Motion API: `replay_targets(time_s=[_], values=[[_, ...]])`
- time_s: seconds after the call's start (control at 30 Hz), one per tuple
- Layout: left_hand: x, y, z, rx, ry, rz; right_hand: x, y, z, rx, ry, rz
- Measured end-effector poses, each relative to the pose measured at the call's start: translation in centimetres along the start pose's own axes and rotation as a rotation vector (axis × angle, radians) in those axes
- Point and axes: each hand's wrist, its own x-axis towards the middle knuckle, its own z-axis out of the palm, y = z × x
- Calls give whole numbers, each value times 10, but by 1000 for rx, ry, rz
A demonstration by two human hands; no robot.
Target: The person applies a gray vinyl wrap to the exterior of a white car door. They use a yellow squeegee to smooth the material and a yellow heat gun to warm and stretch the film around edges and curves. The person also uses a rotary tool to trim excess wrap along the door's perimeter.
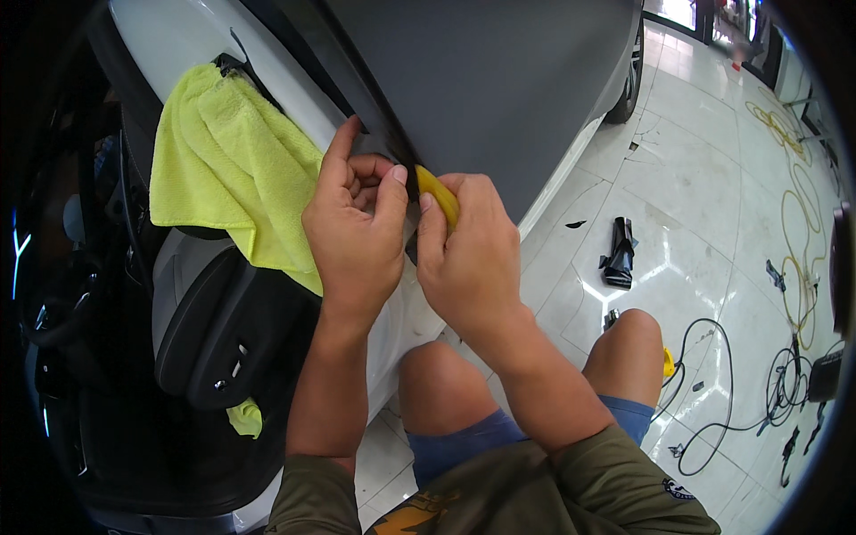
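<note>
1. A matt grey car body panel (499, 80) fills the far centre, with a white panel edge (294, 98) running along its left side and a dark seam between the two.
2. A glossy white tiled floor (695, 205) spreads to the right, with a yellow hose (792, 214) and black cables (713, 374) lying on it.
3. A bright yellow-green microfibre cloth (223, 169) hangs over the white edge, left of the hands.
4. A black car seat (223, 330) sits in the open doorway, near left.
5. The left hand (357, 232) rests on the seam, index finger stretched up along it, thumb and remaining fingers curled together; whether they pinch film I cannot tell.
6. The right hand (473, 259) is just beside the left, its fingers pressed together around a small yellow plastic squeegee (439, 198), which touches the grey panel's edge at the seam.
7. A crumpled black film scrap (620, 254) lies on the floor, right of the hands.
</note>
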Motion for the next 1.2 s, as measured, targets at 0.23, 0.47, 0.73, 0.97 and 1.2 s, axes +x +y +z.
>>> replay_targets(time_s=[0.23, 0.47, 0.73, 0.97, 1.2], values=[[3, 1, -5, 12, -44, -10, 0, 0, 4, -5, 14, -25], [-2, 7, -3, 5, -14, -52, 5, -2, 5, 42, 14, -19], [4, 11, -13, -29, 2, -44, 32, -16, -4, 161, -15, -48], [19, 23, -5, -7, 32, 33, 8, -8, -1, 62, -22, 56], [22, 23, -8, 63, 2, 34, 25, -15, 3, 89, 24, -20]])
